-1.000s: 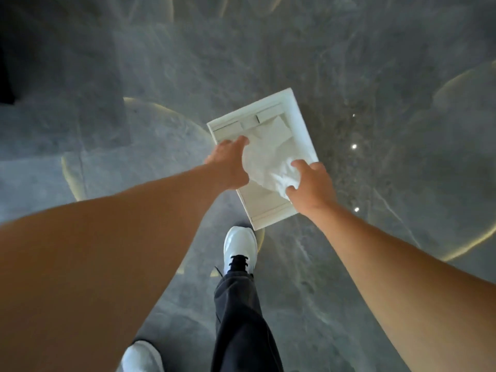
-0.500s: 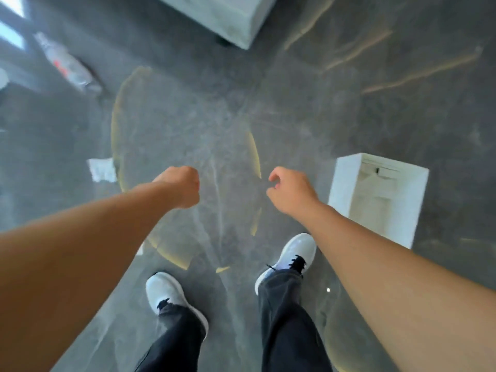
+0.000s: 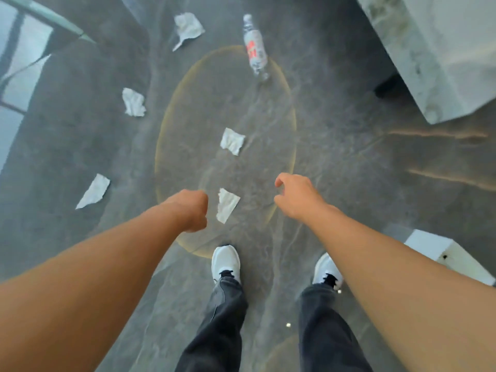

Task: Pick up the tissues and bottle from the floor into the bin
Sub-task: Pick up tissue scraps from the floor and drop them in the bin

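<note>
Grey marble-look floor [image 3: 349,162] lies strewn with the task's litter: five crumpled white tissues and one clear bottle [image 3: 255,47] with red lettering, on its side near the far edge of a faint golden ring. The nearest tissue [image 3: 226,204] sits between the two outstretched arms, just ahead of the white shoes. A second tissue [image 3: 232,141] lies further on inside the ring, and three more are off to the left: one at the near left [image 3: 94,191], one mid-left [image 3: 133,102], one far [image 3: 188,29] beside the bottle. The bin [image 3: 440,248] shows only as a white corner at the right edge, close by the right foot, so carries should be short.

Neither hand holds anything. The left hand [image 3: 192,209] is curled into a loose fist, its grip narrow; the right hand [image 3: 294,196] is half open, fingers bent downward. Both hang above the floor on either side of the nearest tissue, which looks like the likely first target. Most of the task seems left to do, as every visible piece is on the floor.
</note>
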`<action>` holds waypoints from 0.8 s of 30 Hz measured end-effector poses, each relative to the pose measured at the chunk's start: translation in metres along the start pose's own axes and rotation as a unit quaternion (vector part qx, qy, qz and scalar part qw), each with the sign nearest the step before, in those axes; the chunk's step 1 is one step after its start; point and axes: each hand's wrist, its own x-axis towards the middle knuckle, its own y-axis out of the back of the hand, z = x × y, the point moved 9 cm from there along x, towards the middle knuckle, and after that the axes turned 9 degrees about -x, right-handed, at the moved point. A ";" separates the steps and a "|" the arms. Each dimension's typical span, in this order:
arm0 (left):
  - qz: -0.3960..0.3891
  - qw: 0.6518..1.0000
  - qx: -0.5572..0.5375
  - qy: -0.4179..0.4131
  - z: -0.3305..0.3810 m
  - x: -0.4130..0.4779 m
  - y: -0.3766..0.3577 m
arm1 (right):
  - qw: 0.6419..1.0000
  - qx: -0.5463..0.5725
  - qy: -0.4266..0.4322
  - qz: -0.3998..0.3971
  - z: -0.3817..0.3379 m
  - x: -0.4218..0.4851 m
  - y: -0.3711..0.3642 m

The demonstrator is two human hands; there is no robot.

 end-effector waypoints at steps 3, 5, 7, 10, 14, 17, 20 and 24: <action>0.014 0.999 -0.038 0.011 -0.026 0.005 0.001 | 0.999 -0.033 0.026 0.005 -0.039 0.015 0.012; 0.023 0.997 -0.077 0.023 -0.034 0.012 -0.005 | 0.997 -0.060 0.044 0.007 -0.059 0.028 0.013; 0.032 0.991 -0.121 0.040 -0.038 0.025 -0.016 | 0.994 -0.088 0.064 0.002 -0.073 0.045 0.008; 0.039 0.985 -0.161 0.055 -0.032 0.059 -0.040 | 0.989 -0.120 0.082 -0.007 -0.084 0.081 -0.007; 0.035 0.971 -0.221 0.085 -0.020 0.120 -0.078 | 0.976 -0.177 0.121 -0.029 -0.087 0.144 -0.040; 0.066 0.953 -0.268 0.126 -0.018 0.170 -0.104 | 0.959 -0.227 0.166 -0.024 -0.084 0.192 -0.063; 0.153 0.918 -0.319 0.180 -0.022 0.216 -0.127 | 0.944 -0.260 0.203 0.014 -0.084 0.243 -0.080; 0.219 0.903 -0.308 0.206 -0.021 0.274 -0.160 | 0.921 -0.308 0.235 0.041 -0.082 0.308 -0.107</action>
